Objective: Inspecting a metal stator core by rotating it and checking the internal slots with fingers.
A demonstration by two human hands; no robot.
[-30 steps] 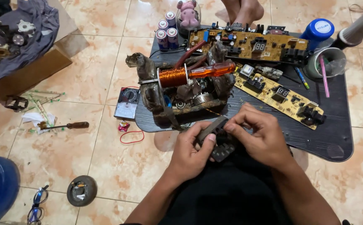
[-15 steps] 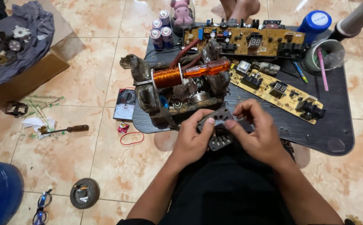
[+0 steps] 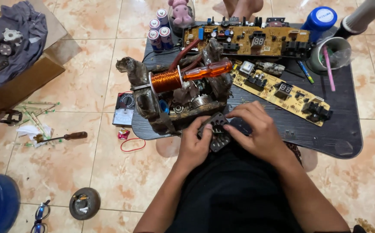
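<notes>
Both hands meet just below the centre of the frame, over the near edge of the low dark bench (image 3: 342, 129). Between them is a small dark grey plastic part (image 3: 215, 131), blocky, with slots or terminals on its upper face. Its long axis runs on a diagonal, from upper left near the motor down toward the lower right, and the slotted face points up at the camera.

The left hand (image 3: 194, 146) grips the part from the left side, its fingers (image 3: 204, 128) curled and pressed against the part's left edge, thumb on top. The right hand (image 3: 258, 133) covers the right side, its fingers (image 3: 235, 116) bent and pinching the upper right end of the part. The part is held partly over the person's black-clothed lap and partly over the bench edge; whether it rests on the bench cannot be told.

Just above the hands stands a rusty, dirty motor assembly (image 3: 179, 101) with a copper coil (image 3: 166, 80), and an orange-handled screwdriver (image 3: 207, 70) lies across it pointing left. To the right lie two yellowish circuit boards, a long one (image 3: 248, 41) along the top and another (image 3: 280, 92) slanting down to the right. Cylindrical batteries (image 3: 159, 32) stand at the upper left of the bench. On the tiled floor at left lies a multimeter (image 3: 124, 108) and a dark-handled screwdriver (image 3: 64, 137).
</notes>
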